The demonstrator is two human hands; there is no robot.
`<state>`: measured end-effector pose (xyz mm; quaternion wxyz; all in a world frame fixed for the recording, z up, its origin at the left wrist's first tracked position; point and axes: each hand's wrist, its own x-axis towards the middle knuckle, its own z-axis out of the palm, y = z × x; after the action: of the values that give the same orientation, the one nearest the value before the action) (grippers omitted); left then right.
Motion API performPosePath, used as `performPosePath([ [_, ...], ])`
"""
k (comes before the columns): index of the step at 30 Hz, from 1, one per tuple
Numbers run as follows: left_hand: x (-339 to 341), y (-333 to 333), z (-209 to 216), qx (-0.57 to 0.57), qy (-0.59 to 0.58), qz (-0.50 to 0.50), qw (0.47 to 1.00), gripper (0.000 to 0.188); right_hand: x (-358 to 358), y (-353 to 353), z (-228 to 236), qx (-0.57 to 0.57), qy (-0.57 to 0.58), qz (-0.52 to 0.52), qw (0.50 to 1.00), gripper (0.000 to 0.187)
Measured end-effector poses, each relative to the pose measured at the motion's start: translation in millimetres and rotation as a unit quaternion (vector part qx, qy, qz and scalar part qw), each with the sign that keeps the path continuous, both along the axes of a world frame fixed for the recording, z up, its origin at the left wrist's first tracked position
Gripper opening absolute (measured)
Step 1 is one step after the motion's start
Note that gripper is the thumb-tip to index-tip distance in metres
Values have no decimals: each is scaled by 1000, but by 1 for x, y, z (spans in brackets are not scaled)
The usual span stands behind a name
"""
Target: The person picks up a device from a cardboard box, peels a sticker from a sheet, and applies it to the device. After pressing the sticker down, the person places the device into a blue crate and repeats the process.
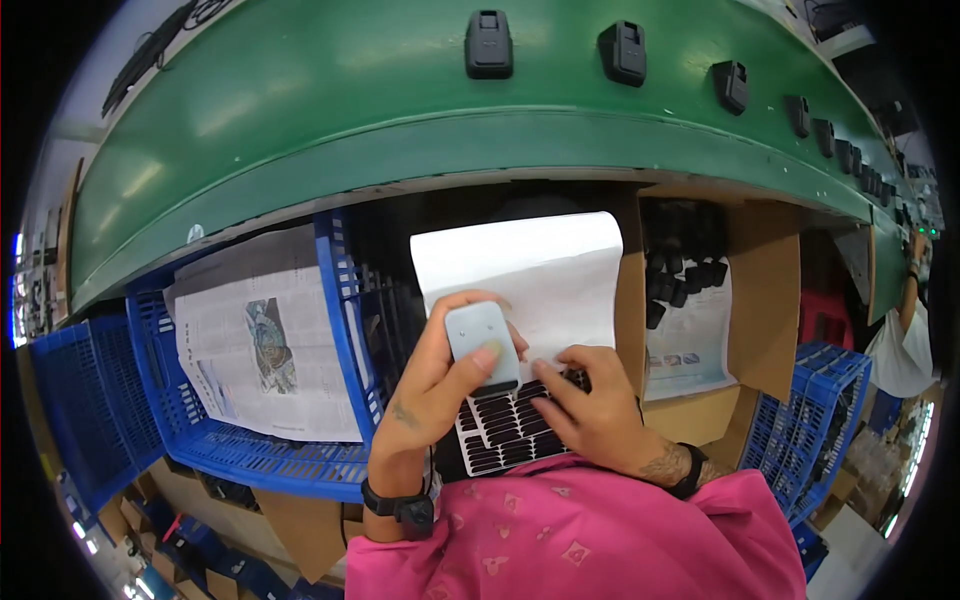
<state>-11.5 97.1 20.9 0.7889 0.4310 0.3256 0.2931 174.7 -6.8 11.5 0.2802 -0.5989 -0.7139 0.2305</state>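
My left hand (428, 375) is closed around a pale grey-blue plastic housing (477, 335). The housing is rounded, with two small marks near its top and a dark strip along its lower edge; my thumb lies across its face. Below it is a label sheet (510, 438) bearing rows of dark, narrow stickers. My right hand (598, 408) is over the sheet's right side, its bent fingers spread and their tips at the stickers. No held thing shows between them. White backing paper (520, 265) curls up beyond both hands.
A blue crate (255, 460) lined with newspaper stands at left. An open cardboard box (765, 290) at right holds small black parts (680, 285). Across the front runs a green bench (330, 90) with a row of black devices (490, 48). Another person's arm (912, 285) shows at far right.
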Motion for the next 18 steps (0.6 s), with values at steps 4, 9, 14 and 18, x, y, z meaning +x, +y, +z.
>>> performPosePath([
  [4, 10, -2, -1, -14, 9, 46, 999, 42, -8, -8, -6, 50, -43, -8, 998, 39],
  [9, 14, -7, -8, -22, 15, 57, 998, 44, -12, -13, -15, 45, 13, -52, 998, 31],
  [14, 15, -7, -4, -28, 12, 65, 997, 47, -9, -8, -1, 32, 46, -30, 998, 19],
  [18, 17, -15, 9, -14, 96, 52, 994, 44, 16, 1, 34, -131, 331, -69, 932, 13],
])
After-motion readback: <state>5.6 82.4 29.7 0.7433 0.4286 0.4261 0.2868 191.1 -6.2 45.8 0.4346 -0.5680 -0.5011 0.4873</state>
